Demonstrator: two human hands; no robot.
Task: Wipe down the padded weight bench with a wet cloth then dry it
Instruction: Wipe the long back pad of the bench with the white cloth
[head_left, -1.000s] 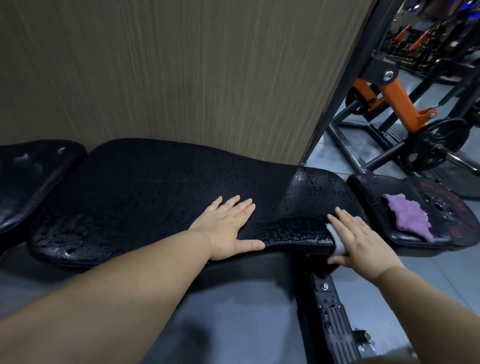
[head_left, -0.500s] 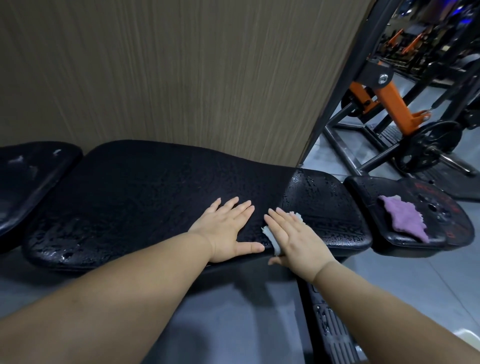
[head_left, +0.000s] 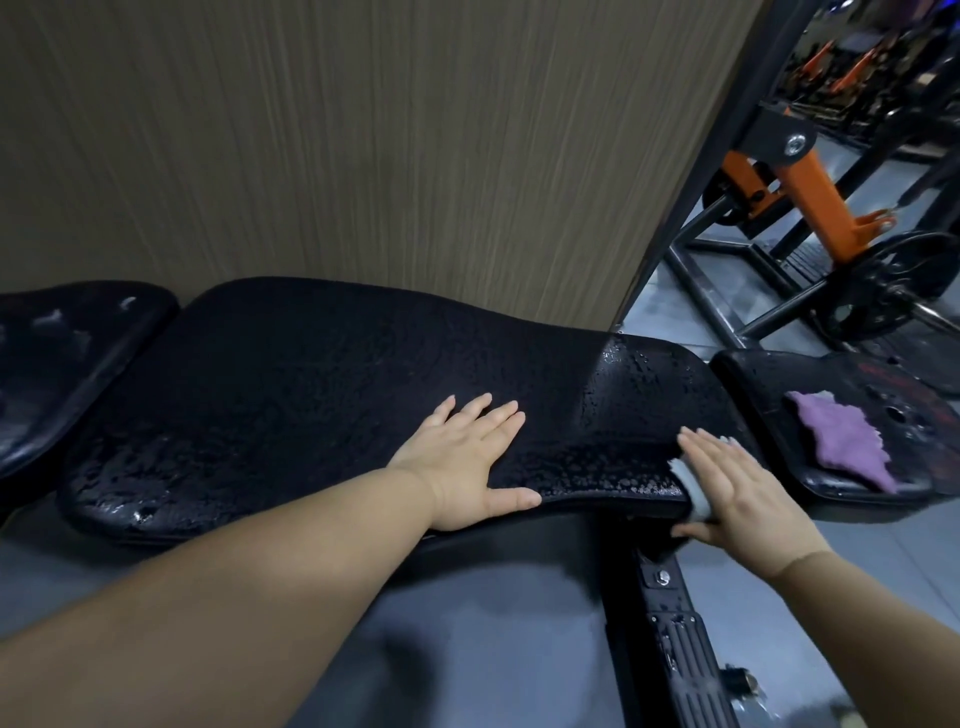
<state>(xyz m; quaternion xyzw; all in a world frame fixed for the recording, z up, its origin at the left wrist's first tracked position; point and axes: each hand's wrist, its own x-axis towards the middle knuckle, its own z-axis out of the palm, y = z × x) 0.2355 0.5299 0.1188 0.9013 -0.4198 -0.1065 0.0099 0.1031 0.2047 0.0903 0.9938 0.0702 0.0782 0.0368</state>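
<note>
Wet bench (head_left: 291, 374): left hand (head_left: 470, 462) flat, fingers spread; right hand (head_left: 737, 488), fingers straight, presses grey cloth (head_left: 693, 491) at front right edge. On neighbouring seat (head_left: 769, 379): purple cloth (head_left: 841, 441).

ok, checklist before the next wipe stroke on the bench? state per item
1. Left hand flat on the bench pad, bracing: ok.
2. Grey cloth pinned under the right hand at the pad's near right edge: ok.
3. Pad dry: not ok, droplets show across most of it.
4. Purple cloth close by, lying on the seat pad to the right: ok.
5. Grey cloth wet or dry: cannot tell.
</note>
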